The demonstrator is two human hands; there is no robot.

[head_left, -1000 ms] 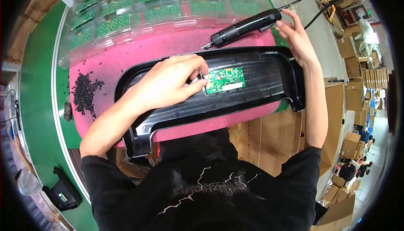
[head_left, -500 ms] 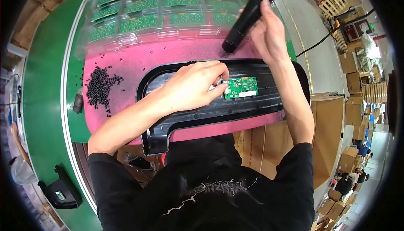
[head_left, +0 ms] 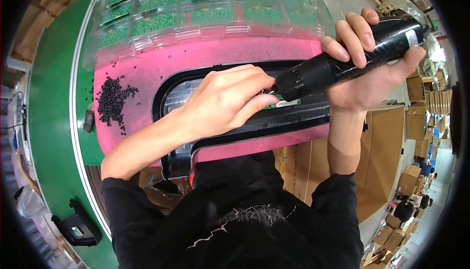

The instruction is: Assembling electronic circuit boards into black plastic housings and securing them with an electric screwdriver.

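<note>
My right hand (head_left: 360,85) is wrapped round a black electric screwdriver (head_left: 318,72), which lies nearly level with its nose pointing left. At that nose, the thumb and fingers of my left hand (head_left: 220,97) are pinched together; what they hold is too small and covered to name. Beneath both hands lies a long black plastic housing (head_left: 306,115), open side up. Inside it sits a small green circuit board (head_left: 289,103), mostly hidden by the screwdriver and my left fingers.
A pile of small black screws (head_left: 112,100) lies at the left on the pink mat (head_left: 142,63). Clear plastic trays (head_left: 205,26) of green circuit boards stand along the far side. Another black housing (head_left: 77,227) rests at lower left. A cardboard box (head_left: 379,146) stands right.
The screwdriver has swung from upright to nearly level, its nose coming down to my left fingertips. My right hand has moved right and turned. My left hand stays pinched above the board.
</note>
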